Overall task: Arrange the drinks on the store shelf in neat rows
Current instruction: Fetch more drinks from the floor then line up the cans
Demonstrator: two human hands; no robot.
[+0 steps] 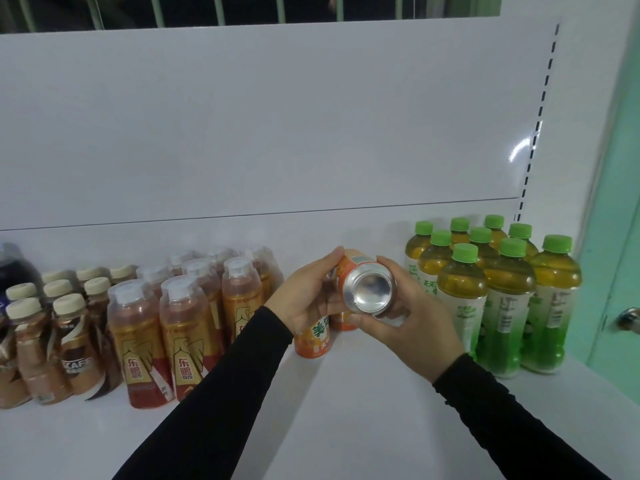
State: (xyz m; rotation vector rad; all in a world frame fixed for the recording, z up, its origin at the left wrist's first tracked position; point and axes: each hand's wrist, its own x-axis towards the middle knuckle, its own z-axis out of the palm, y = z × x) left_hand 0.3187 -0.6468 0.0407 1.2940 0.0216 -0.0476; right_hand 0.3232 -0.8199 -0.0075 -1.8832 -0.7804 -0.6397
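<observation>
Shelf (pixel 346 410) status: green-cap tea bottles (pixel 498 299) at right end, gold-label bottles (pixel 187 327) and coffee bottles (pixel 59 341) toward left end already stand in approx. rows; mid-shelf gap holds only two upright orange cans (pixel 313 341), partly hidden behind hands. Third orange can (pixel 367 285) held tipped, base toward cam, above that gap: left hand (pixel 311 292) and right hand (pixel 412 327) both grasping it. Est. mostly done; remaining: stand this can w/ the other two, square up the row.

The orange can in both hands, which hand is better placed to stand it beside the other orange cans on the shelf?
Probably the left hand. It grips the orange can directly above the standing orange cans, while the right hand sits toward the green-capped bottles.
</observation>
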